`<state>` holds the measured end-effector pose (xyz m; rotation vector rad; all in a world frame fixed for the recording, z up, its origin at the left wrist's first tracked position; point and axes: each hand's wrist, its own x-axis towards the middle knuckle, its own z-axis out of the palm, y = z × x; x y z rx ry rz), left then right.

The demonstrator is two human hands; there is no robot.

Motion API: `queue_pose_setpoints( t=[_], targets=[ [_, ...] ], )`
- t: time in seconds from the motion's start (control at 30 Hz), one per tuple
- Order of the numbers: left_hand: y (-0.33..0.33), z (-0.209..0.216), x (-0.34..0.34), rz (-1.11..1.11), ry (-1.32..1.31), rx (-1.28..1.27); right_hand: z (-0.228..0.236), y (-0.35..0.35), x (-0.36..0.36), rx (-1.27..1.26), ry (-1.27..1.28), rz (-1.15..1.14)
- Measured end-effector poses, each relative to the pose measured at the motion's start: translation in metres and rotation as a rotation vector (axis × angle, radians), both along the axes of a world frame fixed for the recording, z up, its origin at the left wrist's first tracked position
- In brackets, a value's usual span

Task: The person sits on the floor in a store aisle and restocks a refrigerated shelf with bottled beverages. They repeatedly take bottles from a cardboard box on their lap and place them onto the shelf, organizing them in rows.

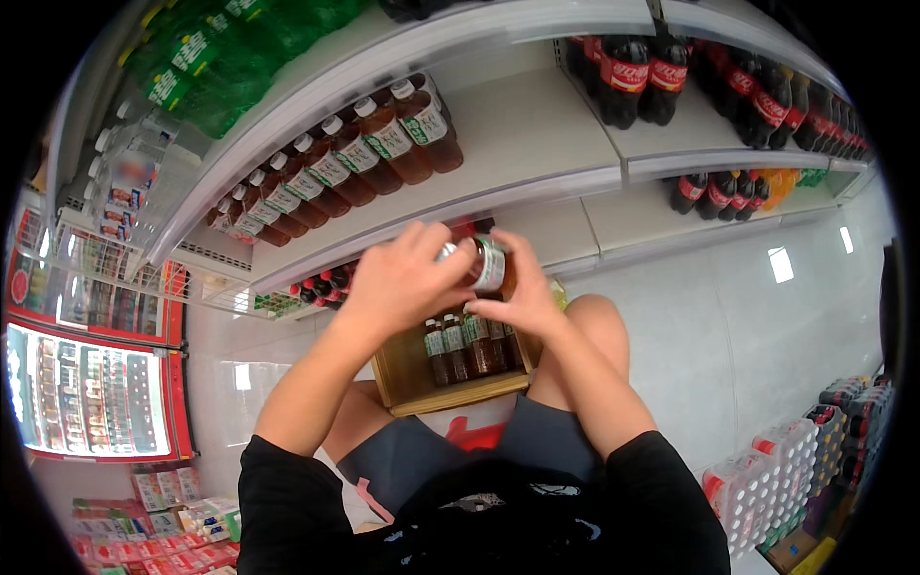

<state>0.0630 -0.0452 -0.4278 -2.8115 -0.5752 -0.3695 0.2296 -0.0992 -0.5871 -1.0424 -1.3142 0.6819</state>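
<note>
Above an opened carton, both of my hands are on one tea-coloured drink bottle (491, 264) with a pale label, tilted on its side. My left hand (407, 278) is closed around its left end, where a bit of the white cap shows between the fingers. My right hand (529, 287) grips the body from the right, thumb below and fingers above. Between my knees stands the cardboard carton (458, 395), holding several similar brown bottles (456, 347) with white caps. On the shelf ahead, a slanting row of matching bottles (355, 158) stands at the left.
The shelf edge (422, 225) runs just beyond my hands. Cola bottles (625, 81) stand on the right shelves, green soda bottles (206, 72) at upper left. A lit drinks cooler (91, 393) is at far left. Shrink-wrapped bottle packs (767, 484) sit on the floor, lower right.
</note>
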Motion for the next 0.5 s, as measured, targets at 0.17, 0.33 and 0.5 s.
queue_pose_setpoints(
  t=[0.17, 0.33, 0.5],
  targets=[
    [0.023, 0.015, 0.005, 0.027, -0.294, 0.182, -0.01, -0.004, 0.028, 0.151, 0.02, -0.377],
    [0.071, 0.038, 0.044, 0.156, -0.29, 0.359, -0.01, -0.008, 0.032, 0.105, 0.189, -0.339],
    [0.124, 0.031, 0.106, 0.233, -0.061, 0.373, 0.003, -0.017, 0.042, 0.058, 0.238, -0.244]
  ],
)
